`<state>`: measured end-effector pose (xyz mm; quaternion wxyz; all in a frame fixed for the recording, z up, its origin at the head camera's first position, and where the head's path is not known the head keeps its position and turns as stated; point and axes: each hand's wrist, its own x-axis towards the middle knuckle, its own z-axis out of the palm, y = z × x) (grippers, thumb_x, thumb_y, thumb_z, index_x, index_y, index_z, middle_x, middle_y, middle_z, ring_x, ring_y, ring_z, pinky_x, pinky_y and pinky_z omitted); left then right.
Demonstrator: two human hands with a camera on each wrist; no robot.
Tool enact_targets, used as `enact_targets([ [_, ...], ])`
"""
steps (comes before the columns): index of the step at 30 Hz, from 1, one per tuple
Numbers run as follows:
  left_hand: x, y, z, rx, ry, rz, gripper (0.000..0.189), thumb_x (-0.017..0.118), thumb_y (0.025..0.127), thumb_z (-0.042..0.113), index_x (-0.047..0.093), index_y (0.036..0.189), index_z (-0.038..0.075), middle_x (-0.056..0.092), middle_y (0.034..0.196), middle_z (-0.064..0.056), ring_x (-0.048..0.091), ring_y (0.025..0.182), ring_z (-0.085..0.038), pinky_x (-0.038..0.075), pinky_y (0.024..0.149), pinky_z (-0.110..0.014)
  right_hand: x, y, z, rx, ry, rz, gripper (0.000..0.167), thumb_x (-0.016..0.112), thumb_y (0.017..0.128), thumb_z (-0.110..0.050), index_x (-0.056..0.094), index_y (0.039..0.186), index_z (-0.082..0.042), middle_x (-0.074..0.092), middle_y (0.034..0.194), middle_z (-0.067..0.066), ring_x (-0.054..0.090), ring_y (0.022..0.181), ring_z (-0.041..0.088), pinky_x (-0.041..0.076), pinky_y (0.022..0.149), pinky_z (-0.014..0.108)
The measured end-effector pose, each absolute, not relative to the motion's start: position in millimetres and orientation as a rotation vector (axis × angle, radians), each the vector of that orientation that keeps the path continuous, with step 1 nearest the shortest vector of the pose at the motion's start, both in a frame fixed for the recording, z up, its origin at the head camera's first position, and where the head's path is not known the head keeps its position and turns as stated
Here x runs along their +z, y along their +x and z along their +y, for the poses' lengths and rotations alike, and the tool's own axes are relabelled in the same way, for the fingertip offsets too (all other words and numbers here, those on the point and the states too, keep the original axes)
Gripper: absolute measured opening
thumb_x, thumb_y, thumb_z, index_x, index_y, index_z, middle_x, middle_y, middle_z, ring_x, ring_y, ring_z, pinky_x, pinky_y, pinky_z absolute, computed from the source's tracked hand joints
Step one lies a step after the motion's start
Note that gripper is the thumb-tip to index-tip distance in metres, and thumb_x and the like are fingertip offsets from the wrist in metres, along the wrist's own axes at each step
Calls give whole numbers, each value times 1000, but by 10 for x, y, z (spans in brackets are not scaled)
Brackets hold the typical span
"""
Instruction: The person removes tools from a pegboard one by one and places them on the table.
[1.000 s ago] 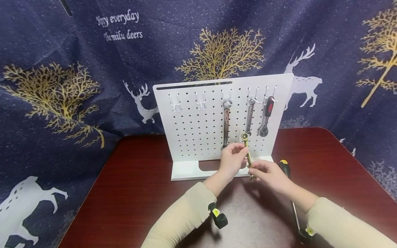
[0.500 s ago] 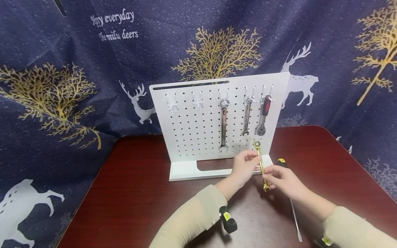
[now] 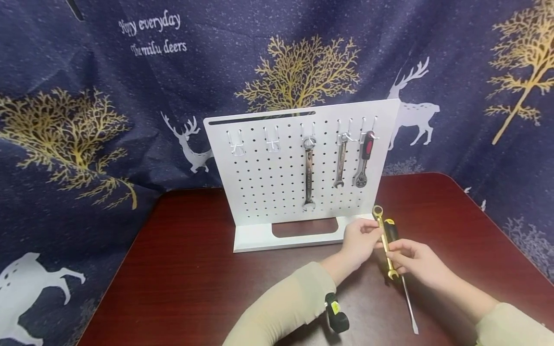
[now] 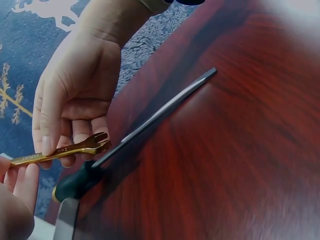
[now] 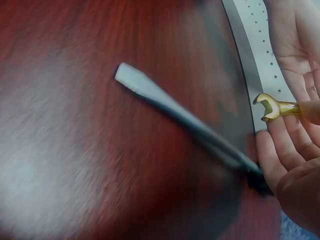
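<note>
A gold combination wrench [image 3: 383, 235] slants in the air in front of the pegboard's right foot, ring end up. My left hand [image 3: 360, 241] pinches its upper part between thumb and fingers. Lower on the shank, my right hand [image 3: 420, 263] pinches it too, and the open-end jaw sticks out below. In the left wrist view the gold wrench [image 4: 75, 151] spans both hands; the right wrist view shows its open end [image 5: 270, 107] over the fingers. Behind the hands lies a flat screwdriver [image 3: 408, 302] on the table, its dark handle partly hidden by the wrench and right hand.
A white pegboard [image 3: 268, 192] stands at the back of the red-brown table [image 3: 182, 288]. On its hooks hang a large wrench [image 3: 308, 175], a smaller wrench [image 3: 341, 163] and a red-black ratchet [image 3: 365, 158]. Two clear hooks on the left [image 3: 236, 144] hold nothing.
Both hands have moved right and toward the person with the gold wrench, away from the pegboard's face. The screwdriver's shaft now shows more fully. The head view has shifted slightly.
</note>
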<state>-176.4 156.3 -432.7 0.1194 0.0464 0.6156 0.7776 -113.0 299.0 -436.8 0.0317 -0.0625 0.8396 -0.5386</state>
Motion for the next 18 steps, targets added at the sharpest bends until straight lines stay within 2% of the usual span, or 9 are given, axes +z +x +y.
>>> enact_targets([
  [12,-4390,-1614,1924,2255,-32,1840,9,68,78,-6,66,81,2,64,67,-2,68,64,-24,60,60,-32,-4451,-973,3297,-1612,-229,2592,25,54,93,-3,51,106,19,68,75,-4,64,63,8,57,55,31],
  [18,-4384,-1519,2065,2201,-75,1914,12,68,76,-6,69,82,4,66,67,-2,68,60,-19,59,56,-27,-4483,-910,3416,-1590,-202,2576,26,53,94,-3,49,106,20,68,77,-5,66,64,10,58,55,33],
])
